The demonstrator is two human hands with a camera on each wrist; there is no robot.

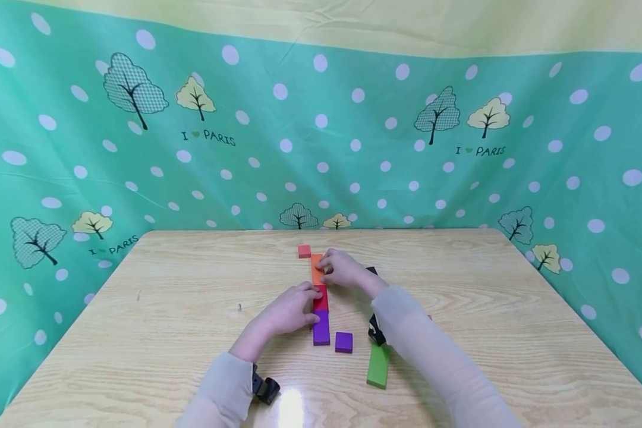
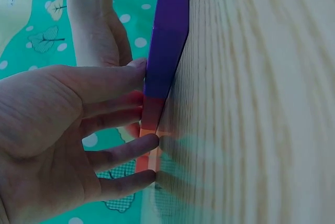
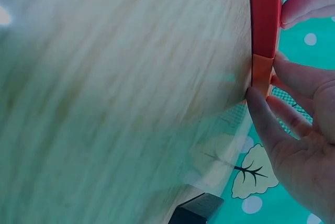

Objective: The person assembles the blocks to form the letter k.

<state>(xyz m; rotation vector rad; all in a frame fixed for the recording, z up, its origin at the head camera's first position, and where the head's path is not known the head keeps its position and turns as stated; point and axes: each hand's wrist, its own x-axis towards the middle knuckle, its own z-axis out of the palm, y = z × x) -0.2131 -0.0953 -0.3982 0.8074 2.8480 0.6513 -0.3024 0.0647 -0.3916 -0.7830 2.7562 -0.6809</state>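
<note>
Joined end to end, an orange block (image 1: 317, 274), a red block (image 1: 321, 298) and a purple block (image 1: 321, 329) lie in a line running away from me. My left hand (image 1: 288, 309) is spread along the left of this line, its thumb on the purple block and its fingers reaching the red one. Farther up, my right hand (image 1: 346, 269) comes in from the right and touches the orange block with its fingertips. The right wrist view shows its fingers (image 3: 261, 114) fairly straight against the orange block.
A small coral-red block (image 1: 304, 251) sits past the orange end. Right of the line are a purple cube (image 1: 344, 342) and a green block (image 1: 378, 367). A black piece (image 1: 372, 270) shows behind the right wrist. A dotted curtain (image 1: 321, 142) hangs behind the wooden table (image 1: 192, 285).
</note>
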